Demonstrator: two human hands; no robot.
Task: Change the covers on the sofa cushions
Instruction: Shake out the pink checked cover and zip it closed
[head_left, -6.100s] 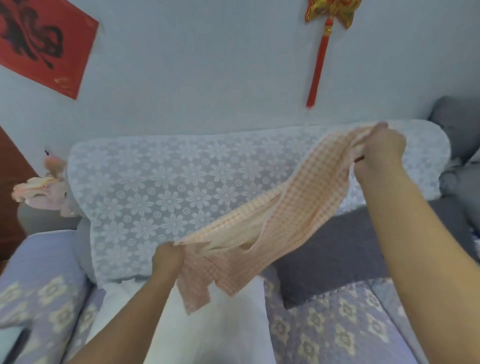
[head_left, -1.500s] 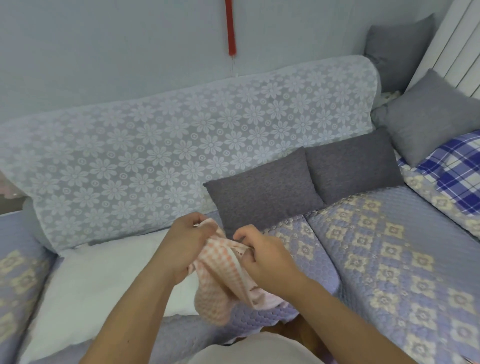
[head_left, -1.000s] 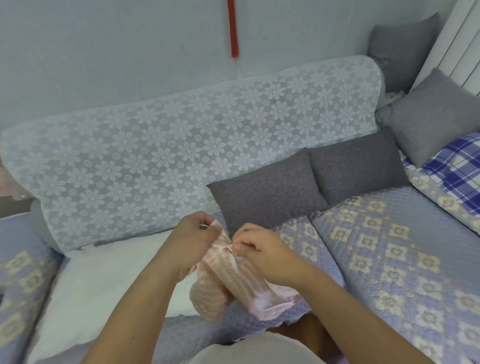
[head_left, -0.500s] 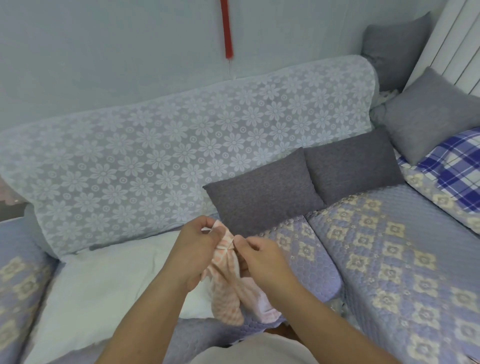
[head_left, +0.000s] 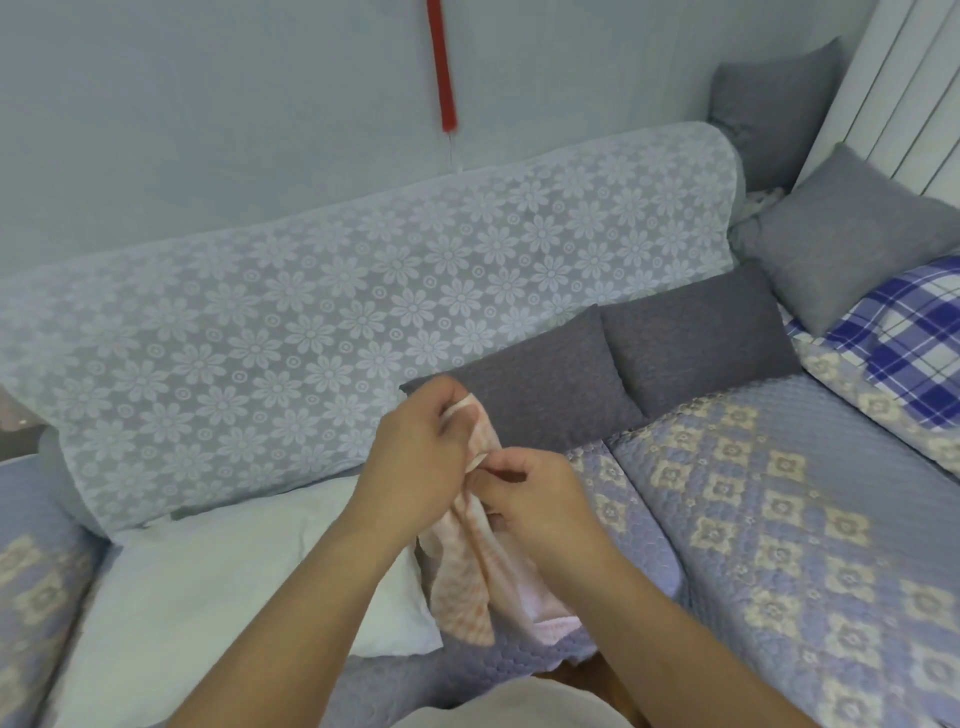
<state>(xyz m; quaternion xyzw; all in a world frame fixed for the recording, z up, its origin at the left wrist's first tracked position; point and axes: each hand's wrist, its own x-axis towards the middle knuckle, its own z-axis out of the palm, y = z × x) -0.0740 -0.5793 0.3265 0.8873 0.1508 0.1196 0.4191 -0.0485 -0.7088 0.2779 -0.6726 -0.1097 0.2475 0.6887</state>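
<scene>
A pink-and-white checked cushion cover hangs bunched between my hands above the sofa seat. My left hand grips its upper edge, fingers curled round the cloth. My right hand pinches the fabric just below and to the right. A bare white cushion insert lies on the seat at the lower left. Two dark grey cushions lean against the backrest behind my hands.
The backrest wears a white lace flower cloth. The seat has a quilted lilac cover. More grey cushions and a blue plaid cloth sit at the right. A red tassel hangs on the wall.
The cover, earlier stretched wide between my raised hands, is now gathered into a bunch. In the last second my hands drew closer together and the cloth hangs narrower.
</scene>
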